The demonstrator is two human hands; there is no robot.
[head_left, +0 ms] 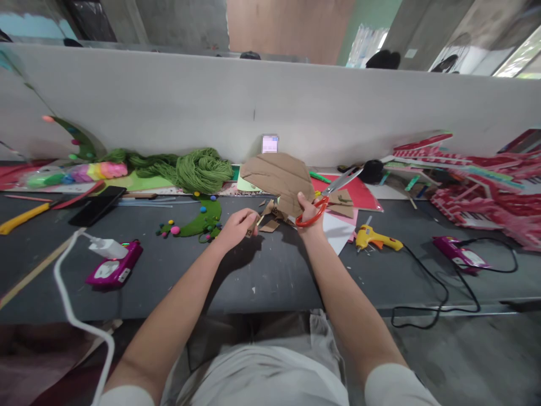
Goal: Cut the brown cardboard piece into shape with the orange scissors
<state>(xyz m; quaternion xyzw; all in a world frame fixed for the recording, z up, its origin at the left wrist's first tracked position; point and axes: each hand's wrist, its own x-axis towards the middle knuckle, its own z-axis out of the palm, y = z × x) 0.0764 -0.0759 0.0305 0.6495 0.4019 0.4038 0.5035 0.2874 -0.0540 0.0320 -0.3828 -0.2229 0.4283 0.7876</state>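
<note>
My right hand [310,213] is closed around the red-handled scissors [323,207], whose blades point up and to the right. Beside its thumb is a large brown cardboard piece [279,172] with a curved edge; its lower corner meets this hand, and whether the fingers pinch it too is hard to see. Lower and to the left, my left hand [240,226] pinches a small cardboard scrap [250,231], mostly covered by the fingers. Several cut cardboard bits [269,226] lie on the table between both hands.
Left of my hands lie a green felt crescent with pompoms [198,220], green yarn [203,171], a black phone [98,206] and a purple power strip [115,264]. On the right are a yellow glue gun [377,239], another power strip [460,254] and black cable. A white partition [169,101] stands behind.
</note>
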